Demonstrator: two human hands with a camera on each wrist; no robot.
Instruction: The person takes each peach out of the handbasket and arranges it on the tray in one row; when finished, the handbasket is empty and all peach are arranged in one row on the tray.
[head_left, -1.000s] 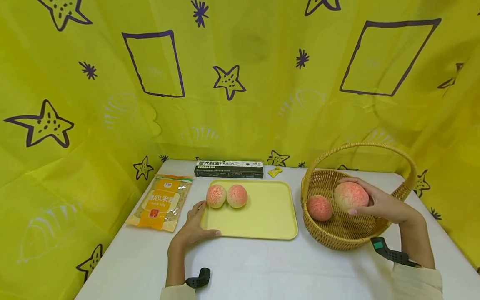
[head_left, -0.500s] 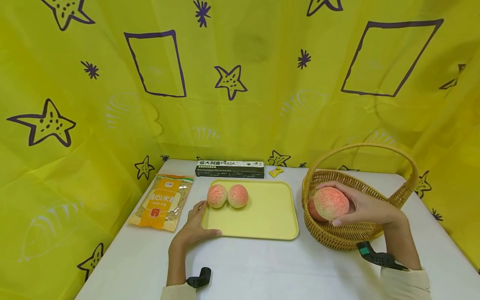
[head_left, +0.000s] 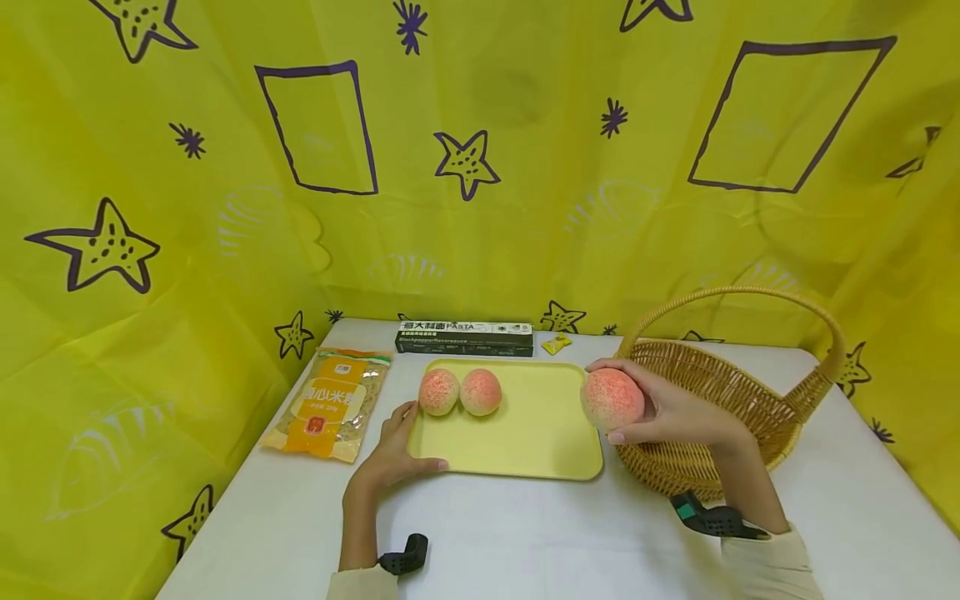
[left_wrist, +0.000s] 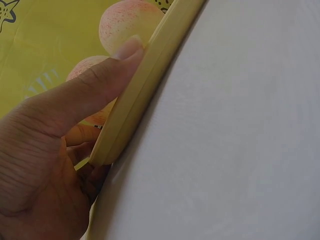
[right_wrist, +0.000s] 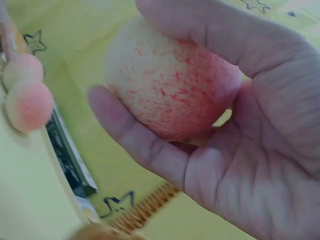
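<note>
Since a second ago: right hand point(head_left: 678, 412) has come left out of the brown woven wicker basket point(head_left: 765, 408), carrying the pink-and-cream round peach point(head_left: 612, 400). Peach is now off the ground, over the right edge of the pale yellow rounded-corner rectangular tray point(head_left: 525, 433); half a second ago it was over the basket's left side. Left hand point(head_left: 393, 454) is in the same spot on the tray's near left corner.

Right grip: thumb and fingers curved round the peach, spread about as wide as the fruit. Left grip: has the tray corner, fingers along the left edge, thumb on the near rim.

Held peach is near-spherical, long axis hard to tell. From the head view red side faces up, cream side down and left. Right wrist view shows red flecks thickening toward the palm. Tray's long axis runs left-right.

Two more pink-and-cream peaches, left one point(head_left: 438, 392) and right one point(head_left: 481, 392), sit side by side at the tray's far left. Tray surface smooth, low rim. Basket has a tall arched handle. Behind the tray: long black-and-white pasta box point(head_left: 465, 340), also left-right. Left: flat orange-and-clear food bag point(head_left: 326, 404), glossy, slanted.
</note>
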